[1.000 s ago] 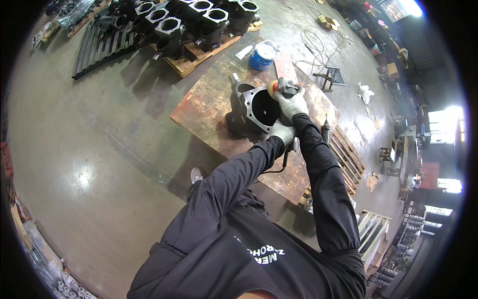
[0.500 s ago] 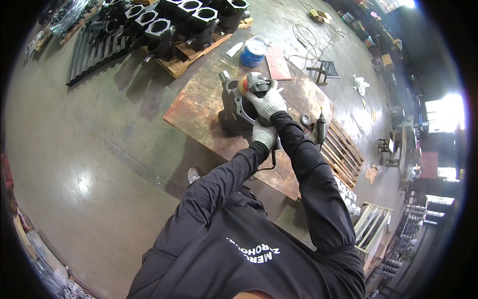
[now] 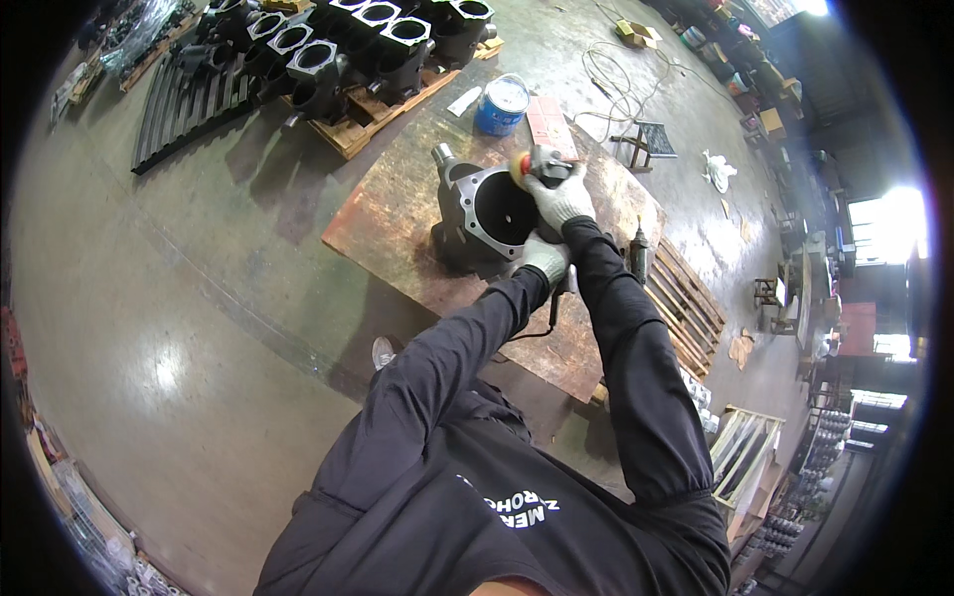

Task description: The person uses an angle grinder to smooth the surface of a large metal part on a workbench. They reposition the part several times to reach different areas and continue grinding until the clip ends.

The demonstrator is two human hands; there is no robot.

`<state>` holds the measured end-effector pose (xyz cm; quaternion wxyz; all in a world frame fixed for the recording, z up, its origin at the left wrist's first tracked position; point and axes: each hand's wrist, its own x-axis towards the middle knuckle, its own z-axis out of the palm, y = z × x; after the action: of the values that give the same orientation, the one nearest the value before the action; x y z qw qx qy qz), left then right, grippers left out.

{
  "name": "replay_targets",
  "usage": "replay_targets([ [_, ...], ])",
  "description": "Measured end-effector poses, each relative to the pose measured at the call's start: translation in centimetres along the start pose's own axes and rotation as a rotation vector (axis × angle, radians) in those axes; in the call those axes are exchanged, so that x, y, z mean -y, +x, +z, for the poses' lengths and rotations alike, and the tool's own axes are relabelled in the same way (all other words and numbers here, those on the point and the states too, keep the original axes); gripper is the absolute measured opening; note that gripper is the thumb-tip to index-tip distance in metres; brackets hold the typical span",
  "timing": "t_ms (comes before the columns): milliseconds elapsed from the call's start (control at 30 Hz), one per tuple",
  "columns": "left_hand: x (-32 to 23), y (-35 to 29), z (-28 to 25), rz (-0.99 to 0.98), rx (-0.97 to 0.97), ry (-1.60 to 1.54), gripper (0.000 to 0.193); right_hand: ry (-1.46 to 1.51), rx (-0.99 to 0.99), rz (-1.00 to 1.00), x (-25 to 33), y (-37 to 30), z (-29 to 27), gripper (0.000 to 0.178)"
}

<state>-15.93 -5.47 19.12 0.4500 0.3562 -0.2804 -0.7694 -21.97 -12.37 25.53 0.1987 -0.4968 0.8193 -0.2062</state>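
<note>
A dark metal casting [image 3: 455, 227] with a wide round bore and a machined, bolt-holed flange rests on the worn table. In both gloved hands I hold an angle grinder [image 3: 550, 163] with a reddish-yellow disc, at the right edge of the flange. My right hand [image 3: 564, 199] is wrapped around the grinder close to its head. Lower down, my left hand [image 3: 545, 258] is closed on the grinder's rear body, partly hidden by my right forearm. A black cord hangs from that end. Whether the disc touches the flange is hard to tell.
On the table [image 3: 383, 204] stand a blue can [image 3: 500, 107], a red-and-white flat sheet [image 3: 549, 121] and a dark handheld power tool [image 3: 639, 256]. Several similar castings [image 3: 313, 62] fill a pallet at far left. A slatted wooden pallet [image 3: 684, 303] lies at right.
Both hands have moved the grinder rightward across the flange, uncovering the round bore. The casting stays in about the same place.
</note>
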Motion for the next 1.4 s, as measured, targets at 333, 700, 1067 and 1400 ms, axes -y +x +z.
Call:
replay_targets([
  [333,1.5,1.5,-1.0,-0.110,-0.005,0.054,0.057,-0.053,-0.019,-0.018,0.5,-0.1,0.1,0.103],
  [700,3.0,-3.5,1.5,-0.169,-0.011,0.297,0.044,0.085,-0.021,0.038,-3.9,-3.8,-1.4,0.102],
  [1067,1.4,-10.8,1.5,-0.218,0.022,0.112,0.039,0.160,-0.109,0.114,-4.7,-10.2,-2.1,0.097],
  [1400,0.5,-14.5,-2.1,-0.240,0.128,0.074,0.039,0.194,-0.163,0.184,-2.3,-15.2,-0.6,0.108],
])
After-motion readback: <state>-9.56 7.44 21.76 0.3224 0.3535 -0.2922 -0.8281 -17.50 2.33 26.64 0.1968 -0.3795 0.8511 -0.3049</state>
